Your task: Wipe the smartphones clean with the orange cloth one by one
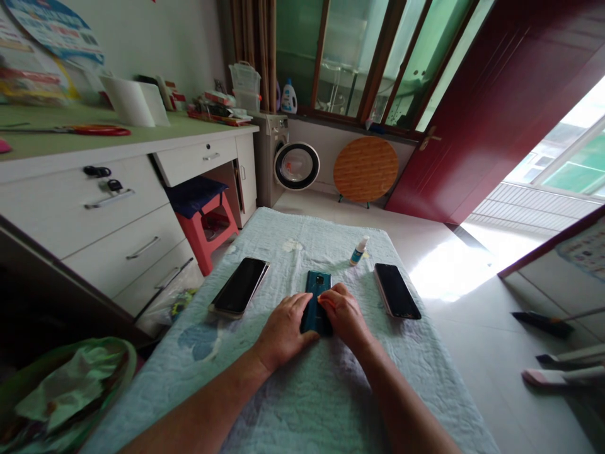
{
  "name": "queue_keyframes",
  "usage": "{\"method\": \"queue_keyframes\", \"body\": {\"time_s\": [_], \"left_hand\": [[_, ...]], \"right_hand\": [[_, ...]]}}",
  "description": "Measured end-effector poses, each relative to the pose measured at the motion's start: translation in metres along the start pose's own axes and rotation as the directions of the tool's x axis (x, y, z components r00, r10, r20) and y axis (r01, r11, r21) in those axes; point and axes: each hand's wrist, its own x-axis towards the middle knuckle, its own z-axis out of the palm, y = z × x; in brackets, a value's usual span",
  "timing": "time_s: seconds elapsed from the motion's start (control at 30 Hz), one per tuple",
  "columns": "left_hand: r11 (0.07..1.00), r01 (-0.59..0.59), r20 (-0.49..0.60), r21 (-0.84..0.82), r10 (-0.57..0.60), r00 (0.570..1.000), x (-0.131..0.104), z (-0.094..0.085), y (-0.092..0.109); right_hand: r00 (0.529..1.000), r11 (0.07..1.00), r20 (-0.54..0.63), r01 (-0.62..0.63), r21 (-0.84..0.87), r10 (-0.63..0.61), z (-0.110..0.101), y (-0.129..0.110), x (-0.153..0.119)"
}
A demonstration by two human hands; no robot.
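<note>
A teal smartphone (pixel 314 313) lies back up on the cloth-covered table, its camera block at the far end. My left hand (pixel 284 329) grips it along the left edge, with the thumb by the near end. In my right hand (pixel 346 313), the fingers pinch a small orange cloth (pixel 321 299) against the phone's back; most of that cloth is hidden. To the left rests a phone with a dark screen (pixel 240 287), in what looks like a light case. Another dark-screened phone (pixel 397 291) lies to the right. A small spray bottle (pixel 360 251) stands upright beyond the right hand.
The table wears a pale quilted cover (pixel 283 243). A drawer desk (pixel 127 208) and a red stool (pixel 208 230) stand on the left, above a green waste bin (pixel 127 356). Behind are an open washing machine (pixel 271 151), a round wooden tabletop (pixel 366 169) and a red door (pixel 454 126).
</note>
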Motion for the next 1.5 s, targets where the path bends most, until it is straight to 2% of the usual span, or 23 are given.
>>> {"method": "queue_keyframes", "body": {"time_s": [0.17,0.43,0.8,1.17,1.5], "left_hand": [[1.000,0.003,0.007,-0.001,-0.003,1.000,0.000,0.000,0.000],[1.000,0.003,0.002,-0.007,-0.003,1.000,-0.001,0.001,-0.002],[1.000,-0.007,-0.010,-0.022,0.007,1.000,0.000,-0.003,0.003],[0.999,0.026,-0.009,-0.029,-0.026,1.000,-0.001,-0.001,0.000],[1.000,-0.005,-0.019,-0.026,0.005,1.000,-0.001,-0.001,-0.001]], "right_hand": [[0.999,0.998,0.054,0.004,-0.060,0.000,-0.007,-0.003,-0.005],[0.992,0.998,0.129,0.004,-0.060,0.004,-0.009,-0.004,-0.010],[0.966,0.990,0.219,0.130,0.060,-0.140,-0.008,-0.007,-0.014],[0.959,0.991,0.273,0.047,0.126,-0.080,-0.027,0.005,-0.009],[0.970,0.991,0.209,0.115,0.065,-0.126,-0.007,-0.009,-0.010]]}}
